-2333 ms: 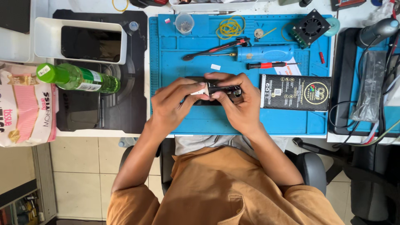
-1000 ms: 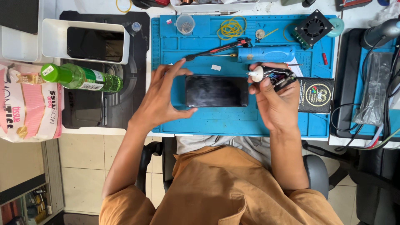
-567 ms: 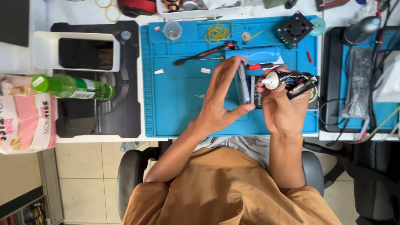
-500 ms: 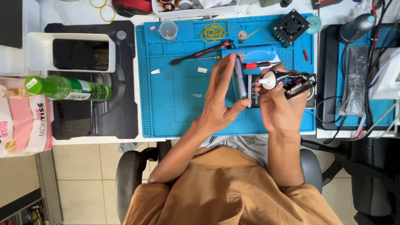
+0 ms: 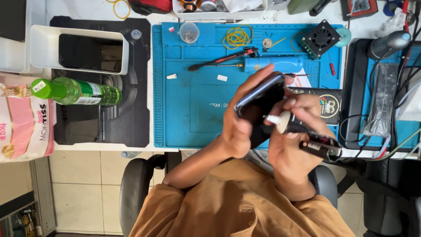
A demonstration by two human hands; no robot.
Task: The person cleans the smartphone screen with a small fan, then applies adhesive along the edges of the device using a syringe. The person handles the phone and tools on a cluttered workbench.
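A: Head view, starting left of the blue mat (image 5: 188,109): what sits there?

B: A pink tissue pack (image 5: 24,118), then a green bottle (image 5: 74,91) lying on its side, both well left of the mat.

A: And you?

B: Your left hand (image 5: 239,127) has lifted the dark phone (image 5: 258,98) off the mat; half a second ago it stood on edge lower down. Now it tilts above the mat's right half, fingers wrapped round its edges.

A: The other hand?

B: Your right hand (image 5: 291,145), right of the phone, pinches a black glue tube (image 5: 302,129), its white nozzle nearly touching the phone. You look ready to apply adhesive.
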